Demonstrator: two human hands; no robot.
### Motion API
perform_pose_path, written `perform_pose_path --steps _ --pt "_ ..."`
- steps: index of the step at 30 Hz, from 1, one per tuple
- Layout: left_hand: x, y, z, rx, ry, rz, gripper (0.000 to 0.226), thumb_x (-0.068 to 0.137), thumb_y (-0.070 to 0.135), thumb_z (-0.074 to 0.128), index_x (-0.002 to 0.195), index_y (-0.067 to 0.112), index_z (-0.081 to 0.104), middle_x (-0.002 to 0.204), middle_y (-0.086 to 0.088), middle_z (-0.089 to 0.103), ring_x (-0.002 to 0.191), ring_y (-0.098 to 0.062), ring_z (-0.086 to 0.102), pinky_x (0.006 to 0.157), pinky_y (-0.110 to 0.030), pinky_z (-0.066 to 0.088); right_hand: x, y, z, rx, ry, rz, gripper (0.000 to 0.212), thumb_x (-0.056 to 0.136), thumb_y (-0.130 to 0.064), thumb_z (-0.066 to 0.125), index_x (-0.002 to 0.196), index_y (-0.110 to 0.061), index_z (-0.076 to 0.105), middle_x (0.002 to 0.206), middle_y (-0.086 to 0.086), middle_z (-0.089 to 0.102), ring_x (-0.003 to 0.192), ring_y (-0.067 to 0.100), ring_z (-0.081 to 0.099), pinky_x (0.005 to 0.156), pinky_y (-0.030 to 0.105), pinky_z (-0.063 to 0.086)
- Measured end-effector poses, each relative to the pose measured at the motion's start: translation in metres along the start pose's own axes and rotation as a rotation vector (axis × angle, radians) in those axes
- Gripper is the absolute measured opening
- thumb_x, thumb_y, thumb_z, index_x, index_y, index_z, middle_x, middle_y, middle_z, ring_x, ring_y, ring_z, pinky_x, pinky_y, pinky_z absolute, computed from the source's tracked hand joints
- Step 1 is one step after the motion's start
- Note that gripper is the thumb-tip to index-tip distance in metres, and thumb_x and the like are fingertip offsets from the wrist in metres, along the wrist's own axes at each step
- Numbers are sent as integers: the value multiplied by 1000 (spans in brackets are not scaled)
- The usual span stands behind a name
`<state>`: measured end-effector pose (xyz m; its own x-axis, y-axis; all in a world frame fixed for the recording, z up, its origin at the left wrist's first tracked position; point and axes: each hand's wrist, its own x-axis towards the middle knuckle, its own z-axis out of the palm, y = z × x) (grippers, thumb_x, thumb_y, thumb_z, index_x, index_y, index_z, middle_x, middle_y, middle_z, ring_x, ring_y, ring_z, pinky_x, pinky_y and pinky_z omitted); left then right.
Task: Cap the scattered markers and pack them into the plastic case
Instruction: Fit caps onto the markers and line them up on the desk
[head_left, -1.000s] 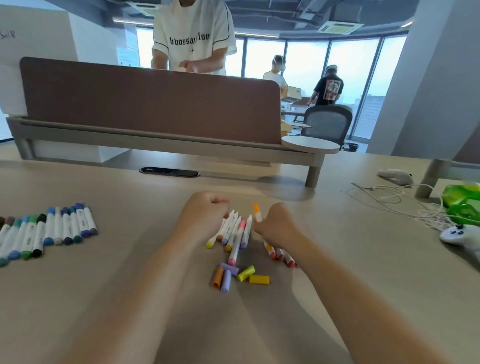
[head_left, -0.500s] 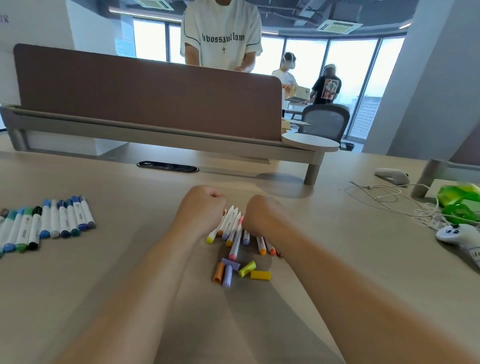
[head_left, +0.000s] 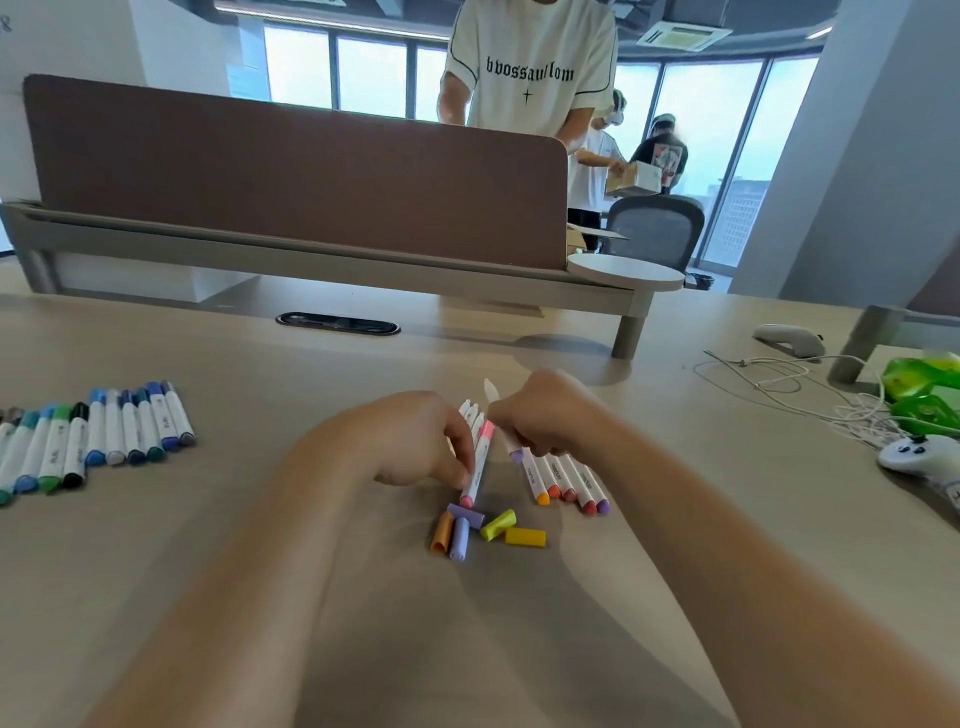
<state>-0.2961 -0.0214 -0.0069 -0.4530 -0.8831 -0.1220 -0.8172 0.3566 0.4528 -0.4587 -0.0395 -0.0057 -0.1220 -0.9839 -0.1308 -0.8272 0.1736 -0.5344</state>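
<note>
My left hand (head_left: 415, 441) is curled round a bunch of white markers (head_left: 475, 423) at the table's middle; the pink-capped marker (head_left: 480, 460) lies along its fingertips. My right hand (head_left: 545, 413) grips a single marker (head_left: 501, 423) with a lilac lower end and a bare pale tip pointing up. Several capped markers in orange and red tones (head_left: 566, 478) lie in a row just under my right hand. Loose caps (head_left: 485, 527) in orange, lilac, lime and yellow lie in front of both hands. No plastic case is in view.
A row of blue and green capped markers (head_left: 93, 436) lies at the left. A game controller (head_left: 919, 454), white cables (head_left: 810, 395) and green packaging (head_left: 924, 384) sit at the right. A brown desk divider (head_left: 291, 176) stands behind, with people beyond it.
My hands have spread apart. The right hand has lifted one marker out of the pile, baring a row of orange and red markers beneath it. The camera has tilted.
</note>
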Motion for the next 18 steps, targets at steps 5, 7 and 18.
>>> perform_pose_path --steps 5,7,18 --pt "-2 1 3 101 -106 -11 8 81 31 76 77 31 69 75 15 57 72 -6 52 60 -22 38 -17 17 4 323 -57 -43 28 81 -18 57 55 -8 54 45 5 53 51 21 39 50 27 31" --pt "-1 2 4 129 -140 -13 11 82 30 75 75 32 67 76 15 58 72 -6 52 60 -21 37 -18 23 10 358 -65 -59 29 81 -21 58 55 -8 58 50 8 58 55 23 44 55 31 35" --pt "4 10 17 261 -162 -58 25 83 37 73 93 14 72 96 -6 69 75 -15 52 56 -22 36 -21 29 14 496 -11 -78 32 86 -17 55 55 -11 51 39 -1 48 42 15 36 49 27 30"
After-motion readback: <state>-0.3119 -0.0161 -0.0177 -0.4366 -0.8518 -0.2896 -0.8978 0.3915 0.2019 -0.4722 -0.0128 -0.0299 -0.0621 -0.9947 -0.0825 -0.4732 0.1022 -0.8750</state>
